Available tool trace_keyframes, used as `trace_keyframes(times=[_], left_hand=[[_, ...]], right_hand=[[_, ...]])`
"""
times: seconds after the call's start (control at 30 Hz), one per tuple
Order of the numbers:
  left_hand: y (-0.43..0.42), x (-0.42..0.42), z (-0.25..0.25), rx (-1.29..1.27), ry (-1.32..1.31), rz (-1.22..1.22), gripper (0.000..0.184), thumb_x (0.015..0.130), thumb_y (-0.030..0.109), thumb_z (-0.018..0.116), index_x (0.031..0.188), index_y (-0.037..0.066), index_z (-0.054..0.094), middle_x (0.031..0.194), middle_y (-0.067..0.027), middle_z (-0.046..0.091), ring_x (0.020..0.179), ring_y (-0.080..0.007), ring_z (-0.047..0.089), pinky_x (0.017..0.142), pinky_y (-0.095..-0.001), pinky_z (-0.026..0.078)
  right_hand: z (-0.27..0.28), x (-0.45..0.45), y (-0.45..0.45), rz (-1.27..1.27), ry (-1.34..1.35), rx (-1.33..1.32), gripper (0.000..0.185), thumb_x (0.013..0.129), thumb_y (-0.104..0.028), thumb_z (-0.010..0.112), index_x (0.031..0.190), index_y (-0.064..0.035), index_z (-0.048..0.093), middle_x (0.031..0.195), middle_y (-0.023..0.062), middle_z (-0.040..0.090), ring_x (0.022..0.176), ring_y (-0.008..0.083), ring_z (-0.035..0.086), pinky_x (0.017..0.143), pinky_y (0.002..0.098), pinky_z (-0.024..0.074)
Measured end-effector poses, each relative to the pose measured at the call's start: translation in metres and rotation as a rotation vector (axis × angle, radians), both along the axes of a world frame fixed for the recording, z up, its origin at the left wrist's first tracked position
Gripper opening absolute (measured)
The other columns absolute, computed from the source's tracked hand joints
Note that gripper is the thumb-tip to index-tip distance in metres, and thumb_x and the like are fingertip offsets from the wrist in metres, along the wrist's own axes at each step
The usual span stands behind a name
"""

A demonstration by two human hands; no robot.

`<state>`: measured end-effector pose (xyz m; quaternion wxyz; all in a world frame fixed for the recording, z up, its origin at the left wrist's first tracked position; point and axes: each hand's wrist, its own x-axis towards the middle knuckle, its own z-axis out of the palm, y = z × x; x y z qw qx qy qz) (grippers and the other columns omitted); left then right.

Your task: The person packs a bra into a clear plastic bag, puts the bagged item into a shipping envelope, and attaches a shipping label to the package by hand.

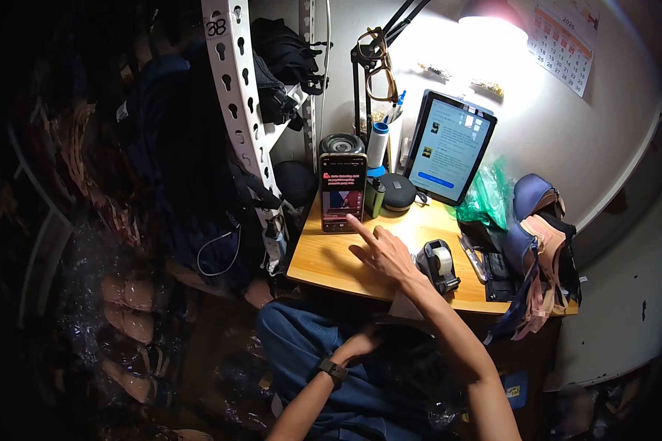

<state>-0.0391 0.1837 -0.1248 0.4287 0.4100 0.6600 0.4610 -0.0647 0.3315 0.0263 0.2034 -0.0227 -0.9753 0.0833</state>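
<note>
My right hand (388, 255) reaches over the wooden table with its index finger stretched out at the lower part of a smartphone's screen. The smartphone (343, 192) stands upright, lit, with reddish text and a picture on it. I cannot tell whether the fingertip touches the glass. My right hand holds nothing, and its other fingers are loosely bent. Just right of it sits a black tape dispenser (439, 264) with a roll of tape. My left hand (362, 343) rests low over my lap by the table's front edge, a dark watch on its wrist; its fingers are lost in shadow.
A lit tablet (451, 147) leans at the back, near a round black case (397, 192). Green plastic (485, 192) and several bras (541, 242) crowd the table's right side. A white metal shelf post (239, 88) rises at left. A lamp (493, 26) shines from above.
</note>
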Motion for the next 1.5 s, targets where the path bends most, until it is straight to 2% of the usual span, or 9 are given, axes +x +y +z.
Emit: trace_keyframes(times=[0.13, 0.2, 0.27, 0.4, 0.63, 0.93, 1.03, 1.3, 1.5], left_hand=[[0.005, 0.003, -0.004, 0.053, -0.238, -0.027, 0.045, 0.081, 0.006, 0.046, 0.126, 0.004, 0.046, 0.127, -0.0202, 0.048, 0.117, -0.0281, 0.046, 0.100, -0.0314, 0.034], [0.004, 0.006, -0.021, 0.071, -0.188, 0.028, 0.044, 0.079, 0.007, 0.046, 0.123, 0.001, 0.049, 0.118, -0.0209, 0.054, 0.109, -0.0281, 0.050, 0.095, -0.0319, 0.037], [0.005, 0.008, -0.024, 0.087, -0.166, 0.056, 0.043, 0.079, 0.008, 0.047, 0.121, -0.001, 0.050, 0.113, -0.0212, 0.057, 0.105, -0.0281, 0.052, 0.092, -0.0321, 0.039], [0.001, 0.003, -0.012, -0.176, -0.058, 0.027, 0.046, 0.075, 0.010, 0.046, 0.119, -0.002, 0.050, 0.111, -0.0208, 0.058, 0.102, -0.0283, 0.054, 0.090, -0.0321, 0.041], [0.002, 0.002, -0.012, -0.200, 0.045, 0.057, 0.048, 0.072, 0.013, 0.049, 0.117, -0.002, 0.052, 0.109, -0.0213, 0.059, 0.100, -0.0286, 0.056, 0.088, -0.0325, 0.043], [0.003, 0.002, -0.038, -0.109, 0.042, 0.066, 0.053, 0.070, 0.012, 0.051, 0.123, 0.001, 0.049, 0.112, -0.0215, 0.058, 0.102, -0.0295, 0.055, 0.089, -0.0323, 0.042], [0.003, 0.001, -0.019, -0.167, 0.042, 0.038, 0.056, 0.070, 0.011, 0.051, 0.125, 0.002, 0.048, 0.115, -0.0211, 0.057, 0.103, -0.0290, 0.054, 0.090, -0.0321, 0.042], [0.001, 0.002, -0.022, -0.160, 0.054, 0.028, 0.058, 0.069, 0.011, 0.051, 0.126, 0.002, 0.047, 0.115, -0.0216, 0.056, 0.102, -0.0286, 0.055, 0.089, -0.0315, 0.042], [0.002, 0.003, -0.037, -0.141, 0.056, 0.049, 0.055, 0.071, 0.018, 0.052, 0.123, 0.001, 0.048, 0.119, -0.0271, 0.052, 0.111, -0.0360, 0.051, 0.094, -0.0349, 0.040]], right_hand=[[0.041, 0.077, -0.033, 0.191, 0.089, -0.465, 0.041, 0.083, -0.017, 0.062, 0.121, -0.0060, 0.047, 0.071, 0.0115, 0.047, 0.061, 0.0251, 0.047, 0.056, 0.0349, 0.0400], [0.069, 0.132, -0.046, 0.239, -0.201, -0.855, 0.016, 0.085, -0.017, 0.061, 0.086, -0.0023, 0.056, 0.065, 0.0085, 0.047, 0.056, 0.0221, 0.046, 0.052, 0.0298, 0.0383], [0.059, 0.180, -0.027, 0.173, -0.656, -0.817, 0.021, 0.087, -0.021, 0.057, 0.079, -0.0017, 0.055, 0.067, 0.0107, 0.051, 0.058, 0.0257, 0.050, 0.053, 0.0317, 0.0408], [-0.042, 0.269, 0.017, -0.404, -0.654, -0.349, 0.043, 0.087, -0.040, 0.051, 0.078, 0.0011, 0.061, 0.069, 0.0198, 0.058, 0.070, 0.0386, 0.057, 0.062, 0.0418, 0.0454], [-0.108, 0.281, 0.024, -0.819, -0.824, -0.782, 0.076, 0.083, -0.061, 0.043, 0.081, 0.0127, 0.063, 0.086, 0.0361, 0.057, 0.092, 0.0432, 0.058, 0.082, 0.0428, 0.0462], [-0.125, 0.291, 0.032, -0.531, -0.753, -0.749, 0.092, 0.073, -0.069, 0.053, 0.114, 0.0131, 0.049, 0.105, 0.0320, 0.057, 0.104, 0.0371, 0.055, 0.088, 0.0364, 0.0441], [-0.090, 0.284, 0.027, -0.334, -1.065, -0.861, 0.094, 0.069, -0.062, 0.064, 0.125, 0.0084, 0.039, 0.113, 0.0257, 0.054, 0.106, 0.0329, 0.053, 0.092, 0.0328, 0.0421], [-0.119, 0.283, 0.045, -0.228, -1.301, -1.084, 0.082, 0.060, -0.047, 0.080, 0.116, 0.0040, 0.049, 0.106, 0.0143, 0.059, 0.098, 0.0233, 0.057, 0.087, 0.0281, 0.0438], [-0.084, 0.272, 0.037, 0.081, -1.151, -1.187, 0.076, 0.063, -0.051, 0.077, 0.106, 0.0074, 0.054, 0.100, 0.0164, 0.059, 0.088, 0.0214, 0.057, 0.073, 0.0285, 0.0459]])
